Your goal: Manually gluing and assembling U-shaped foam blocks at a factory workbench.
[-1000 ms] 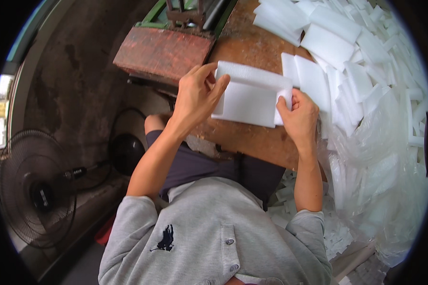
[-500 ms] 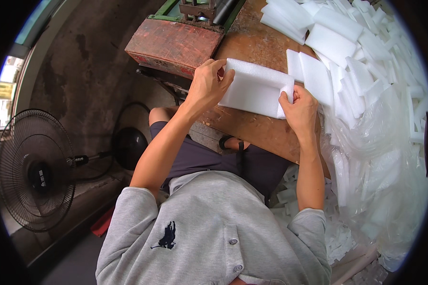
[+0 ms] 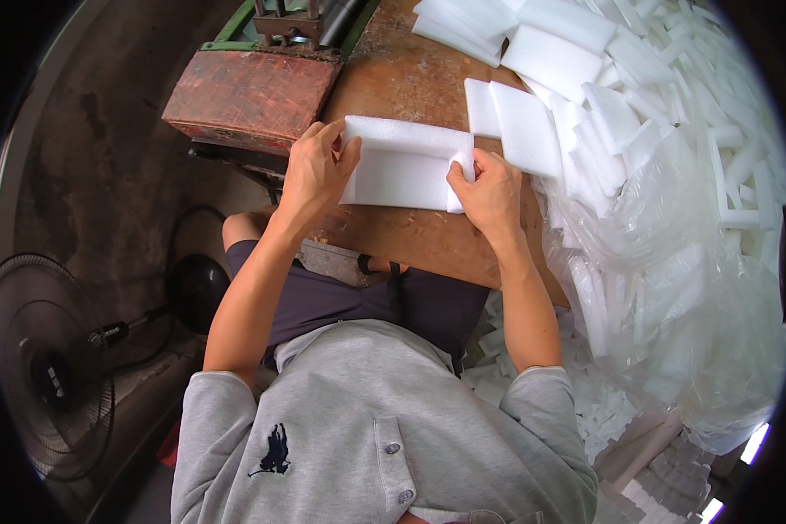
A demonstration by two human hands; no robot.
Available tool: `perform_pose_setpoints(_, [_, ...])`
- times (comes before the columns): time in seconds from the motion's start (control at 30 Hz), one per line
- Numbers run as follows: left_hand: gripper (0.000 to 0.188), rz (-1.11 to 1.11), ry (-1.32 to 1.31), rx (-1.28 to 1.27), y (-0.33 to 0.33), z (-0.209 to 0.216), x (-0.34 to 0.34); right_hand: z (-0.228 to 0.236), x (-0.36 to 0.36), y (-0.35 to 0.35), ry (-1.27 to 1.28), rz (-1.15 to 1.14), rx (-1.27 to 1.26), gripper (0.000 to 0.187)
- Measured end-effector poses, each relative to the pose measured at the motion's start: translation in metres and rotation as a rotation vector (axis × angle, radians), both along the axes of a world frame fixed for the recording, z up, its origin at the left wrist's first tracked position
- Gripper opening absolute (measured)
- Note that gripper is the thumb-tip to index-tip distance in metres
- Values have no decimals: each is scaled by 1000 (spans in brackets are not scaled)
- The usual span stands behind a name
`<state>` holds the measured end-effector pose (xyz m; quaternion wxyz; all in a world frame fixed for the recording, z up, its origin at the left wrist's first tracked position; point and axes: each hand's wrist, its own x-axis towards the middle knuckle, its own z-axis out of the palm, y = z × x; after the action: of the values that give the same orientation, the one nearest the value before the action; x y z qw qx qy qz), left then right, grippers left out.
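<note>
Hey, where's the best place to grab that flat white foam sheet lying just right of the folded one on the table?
Take the flat foam sheet by its near edge, coming in from the person's side with the right hand. That edge looks free on the wooden table, while its right side seems tucked against the foam pile.
</note>
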<state>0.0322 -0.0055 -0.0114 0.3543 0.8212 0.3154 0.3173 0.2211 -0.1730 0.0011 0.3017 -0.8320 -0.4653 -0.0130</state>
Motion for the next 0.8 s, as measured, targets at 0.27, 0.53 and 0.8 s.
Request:
perform_pose_setpoints(0.27, [66,40,288,461,-37,25,15,-10,3,15,-167,12,8,24])
perform_pose_setpoints(0.53, [63,-494,-22,558,-67,50,27,-12,7,-2,-217,134,51,21])
perform_pose_setpoints(0.8, [71,-355,339,447,-8,10,7,-12,1,22,-147,16,-44,23])
